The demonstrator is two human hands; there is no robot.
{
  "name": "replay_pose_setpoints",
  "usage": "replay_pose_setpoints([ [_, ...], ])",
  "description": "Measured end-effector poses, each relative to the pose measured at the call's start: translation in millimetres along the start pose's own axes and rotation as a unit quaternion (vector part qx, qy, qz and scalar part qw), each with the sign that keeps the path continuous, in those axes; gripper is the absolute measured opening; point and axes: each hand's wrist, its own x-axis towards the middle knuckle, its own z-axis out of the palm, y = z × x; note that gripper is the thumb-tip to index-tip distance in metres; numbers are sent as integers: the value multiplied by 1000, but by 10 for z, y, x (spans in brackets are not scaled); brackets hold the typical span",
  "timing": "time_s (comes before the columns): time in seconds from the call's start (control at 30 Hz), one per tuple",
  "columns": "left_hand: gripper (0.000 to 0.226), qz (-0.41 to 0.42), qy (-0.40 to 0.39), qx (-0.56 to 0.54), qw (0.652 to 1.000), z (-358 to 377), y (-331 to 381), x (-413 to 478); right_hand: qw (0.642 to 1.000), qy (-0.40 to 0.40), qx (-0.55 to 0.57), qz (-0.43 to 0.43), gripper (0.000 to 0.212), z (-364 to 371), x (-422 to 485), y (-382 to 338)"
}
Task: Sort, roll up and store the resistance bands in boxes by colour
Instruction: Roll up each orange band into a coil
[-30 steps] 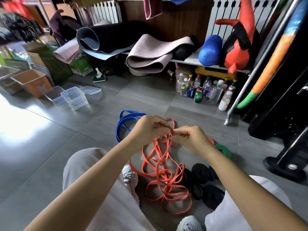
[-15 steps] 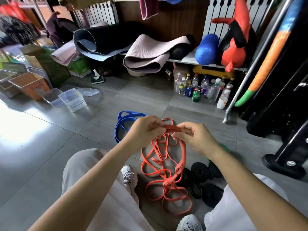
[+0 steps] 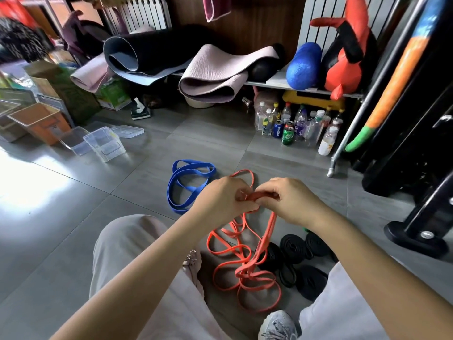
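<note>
Clear plastic boxes (image 3: 105, 143) sit on the floor well left of a tangle of orange resistance bands (image 3: 246, 272), and a loose blue band (image 3: 188, 185) lies just left of it. Above the tangle, the left hand (image 3: 220, 200) and right hand (image 3: 291, 200) each pinch one orange strand, fingers curled on it. Rolled black bands (image 3: 291, 247) lie just right. Pulling the strand free first, then making a tight, flat first turn, would likely roll best.

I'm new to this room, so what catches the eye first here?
The tangled orange band stands out, trailing down to the floor while the left hand and right hand pinch its top end. A blue band lies beyond; rolled black bands sit to the right.
</note>
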Motion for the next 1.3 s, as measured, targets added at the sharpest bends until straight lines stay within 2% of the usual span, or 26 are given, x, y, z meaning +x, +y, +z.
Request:
replay_pose_setpoints([
  [0.1,23,-16,2,-83,996,12,-24,-20,999,6,36,21,11,19,-23,26],
  [0.27,15,-30,19,-183,982,25,-63,-50,976,40,209,54,25,53,-52,79],
  [0.43,12,-63,58,-323,942,33,-113,-132,941,55,331,48,20,124,-131,81],
  [0.5,12,-68,55,-446,891,73,-114,-170,927,77,364,40,24,194,-164,52],
  [0.6,19,-83,24,-630,772,189,-72,-220,914,129,384,36,27,273,-186,4],
  [0.63,23,-91,15,-663,743,220,-62,-232,912,136,386,34,27,283,-187,-3],
  [0.67,24,-101,5,-677,729,246,-64,-238,915,135,380,29,26,292,-193,4],
  [0.7,24,-110,-4,-671,733,257,-62,-240,920,127,370,25,26,295,-200,14],
  [0.73,21,-117,-3,-629,768,261,-77,-230,928,116,353,23,27,294,-210,35],
  [0.8,17,-95,30,-442,892,236,-123,-185,951,97,291,29,31,277,-212,70],
  [0.83,18,-68,43,-345,935,208,-135,-153,965,89,246,31,29,263,-202,91],
  [0.87,20,-42,42,-275,960,167,-137,-126,977,79,195,28,26,243,-194,110],
  [0.93,17,-26,15,-199,980,74,-88,-94,990,64,127,13,17,180,-171,107],
  [0.97,16,-28,9,-185,982,30,-61,-84,990,59,129,7,16,152,-161,98],
  [1.03,16,-41,19,-206,977,-26,-28,-84,977,51,208,11,21,110,-162,62],
  [1.13,17,-53,50,-318,945,-25,-24,-112,946,80,313,18,27,114,-168,38],
  [1.2,18,-58,61,-428,900,31,-23,-136,930,120,347,18,25,161,-191,22],
  [1.3,16,-98,37,-609,786,154,48,-178,899,172,402,25,24,261,-241,-40],
])
